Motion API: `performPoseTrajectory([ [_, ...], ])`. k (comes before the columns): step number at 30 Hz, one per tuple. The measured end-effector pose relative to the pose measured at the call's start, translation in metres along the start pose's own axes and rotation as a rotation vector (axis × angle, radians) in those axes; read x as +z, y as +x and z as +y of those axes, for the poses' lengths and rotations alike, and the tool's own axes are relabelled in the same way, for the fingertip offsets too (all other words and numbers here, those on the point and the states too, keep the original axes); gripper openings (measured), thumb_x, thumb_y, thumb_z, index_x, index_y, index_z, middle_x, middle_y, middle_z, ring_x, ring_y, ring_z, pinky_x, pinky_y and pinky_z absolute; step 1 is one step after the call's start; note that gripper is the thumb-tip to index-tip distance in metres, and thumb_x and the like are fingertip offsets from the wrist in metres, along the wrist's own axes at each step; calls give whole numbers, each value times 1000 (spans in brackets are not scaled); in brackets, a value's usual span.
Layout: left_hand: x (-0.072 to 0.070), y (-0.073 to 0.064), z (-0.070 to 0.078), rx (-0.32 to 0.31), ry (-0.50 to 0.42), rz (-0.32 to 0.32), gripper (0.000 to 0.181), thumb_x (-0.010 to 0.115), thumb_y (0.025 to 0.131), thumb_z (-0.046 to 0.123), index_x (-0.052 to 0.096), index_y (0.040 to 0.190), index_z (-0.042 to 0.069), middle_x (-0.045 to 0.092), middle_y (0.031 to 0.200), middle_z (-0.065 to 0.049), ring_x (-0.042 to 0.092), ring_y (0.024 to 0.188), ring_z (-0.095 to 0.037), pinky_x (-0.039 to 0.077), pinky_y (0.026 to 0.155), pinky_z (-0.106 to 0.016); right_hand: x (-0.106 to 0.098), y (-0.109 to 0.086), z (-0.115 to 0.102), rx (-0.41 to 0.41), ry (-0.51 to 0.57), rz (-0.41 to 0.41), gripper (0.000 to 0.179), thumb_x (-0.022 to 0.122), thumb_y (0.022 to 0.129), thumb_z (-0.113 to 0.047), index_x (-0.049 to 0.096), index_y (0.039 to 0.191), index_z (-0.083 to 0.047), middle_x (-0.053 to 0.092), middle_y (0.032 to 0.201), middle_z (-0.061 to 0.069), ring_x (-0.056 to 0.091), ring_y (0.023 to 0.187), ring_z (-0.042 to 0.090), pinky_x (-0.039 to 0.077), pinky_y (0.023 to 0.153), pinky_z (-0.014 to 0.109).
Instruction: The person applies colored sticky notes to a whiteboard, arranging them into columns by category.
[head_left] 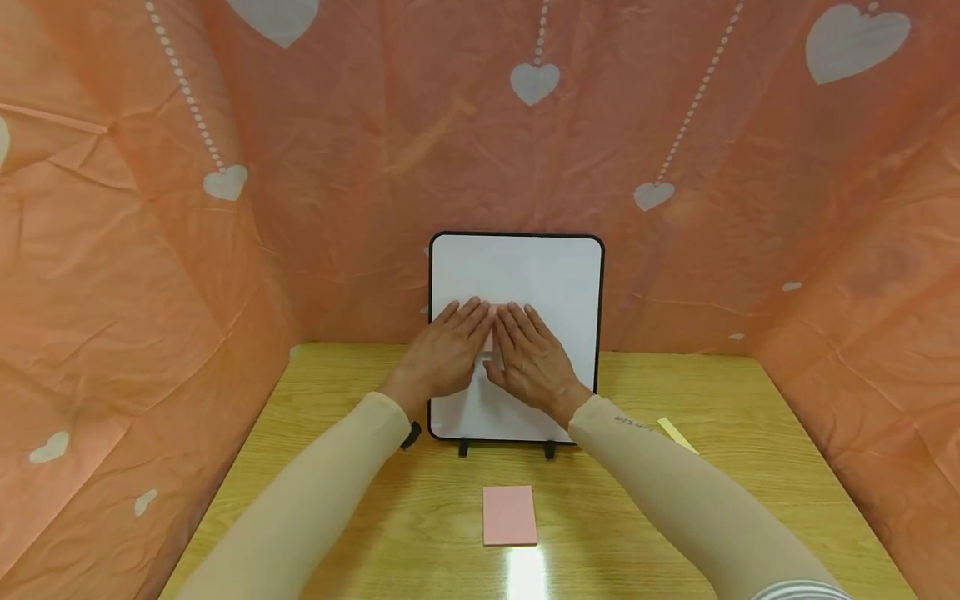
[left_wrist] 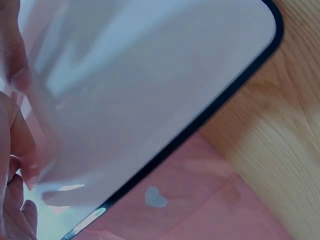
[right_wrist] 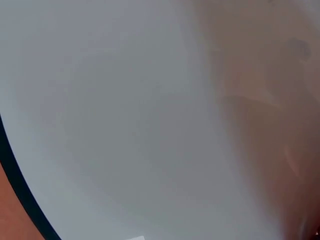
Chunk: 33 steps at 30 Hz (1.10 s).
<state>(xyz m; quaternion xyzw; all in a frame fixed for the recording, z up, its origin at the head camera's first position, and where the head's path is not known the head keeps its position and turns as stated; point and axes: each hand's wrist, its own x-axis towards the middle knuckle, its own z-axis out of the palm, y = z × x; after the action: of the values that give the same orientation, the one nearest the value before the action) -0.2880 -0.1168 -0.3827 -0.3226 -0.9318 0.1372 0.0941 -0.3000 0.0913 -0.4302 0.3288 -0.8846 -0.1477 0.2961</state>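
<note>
A white board (head_left: 517, 267) with a black rim stands upright on small black feet. On its middle is a pink sticky note (head_left: 489, 340), largely covered by the hands. My left hand (head_left: 448, 348) lies over the note's left side with fingers straight and pointing up. From the right, my right hand (head_left: 536, 358) rests on the note in the same way, its thumb spread toward the left. In the left wrist view, fingers (left_wrist: 17, 145) show at the left edge beside the board's surface. The right wrist view shows mostly white board (right_wrist: 125, 125) and a blurred hand reflection.
A pink sticky note pad (head_left: 510, 516) lies on the wooden table (head_left: 600, 517) in front of the board. To the right, a yellow strip (head_left: 677, 436) lies partly behind the right forearm. Orange sheeting (head_left: 375, 167) with white hearts encloses the back and sides.
</note>
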Motion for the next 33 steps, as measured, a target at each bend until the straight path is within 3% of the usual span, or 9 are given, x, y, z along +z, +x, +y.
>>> performPoseTrajectory([
  [7, 8, -10, -10, -25, 41, 1, 63, 44, 111, 26, 27, 166, 2, 24, 175, -14, 16, 164, -31, 15, 135, -47, 0, 1, 1, -2, 19, 10, 76, 48, 108, -52, 40, 159, 4, 41, 165, 19, 37, 156, 32, 23, 133, 46],
  [14, 13, -16, -15, -20, 46, 35, 61, 44, 112, 26, 28, 167, 4, 25, 174, -12, 18, 164, -29, 15, 135, -46, -4, 12, 5, -6, 23, 123, 58, 53, 107, -38, 57, 150, 2, 60, 152, 16, 54, 145, 31, 35, 127, 48],
  [20, 14, -18, -16, -14, 41, 41, 63, 45, 112, 26, 26, 167, 4, 24, 175, -12, 18, 164, -30, 16, 135, -47, -8, 22, 5, -68, 22, 47, 57, 46, 110, -35, 50, 157, -3, 51, 161, 11, 41, 155, 27, 28, 131, 48],
  [28, 13, -18, -17, -22, 36, 34, 61, 46, 112, 25, 30, 166, 4, 26, 174, -12, 18, 164, -30, 16, 135, -46, -6, 5, 15, 26, -6, 45, 56, 45, 109, -38, 57, 152, -4, 57, 156, 9, 42, 154, 26, 28, 129, 54],
  [33, 8, -14, -14, -21, 32, 26, 59, 43, 112, 24, 30, 166, 5, 26, 174, -11, 17, 164, -29, 14, 135, -45, -5, 1, 17, 20, -6, 57, 58, 44, 109, -39, 55, 152, -2, 57, 156, 11, 44, 153, 27, 29, 129, 53],
])
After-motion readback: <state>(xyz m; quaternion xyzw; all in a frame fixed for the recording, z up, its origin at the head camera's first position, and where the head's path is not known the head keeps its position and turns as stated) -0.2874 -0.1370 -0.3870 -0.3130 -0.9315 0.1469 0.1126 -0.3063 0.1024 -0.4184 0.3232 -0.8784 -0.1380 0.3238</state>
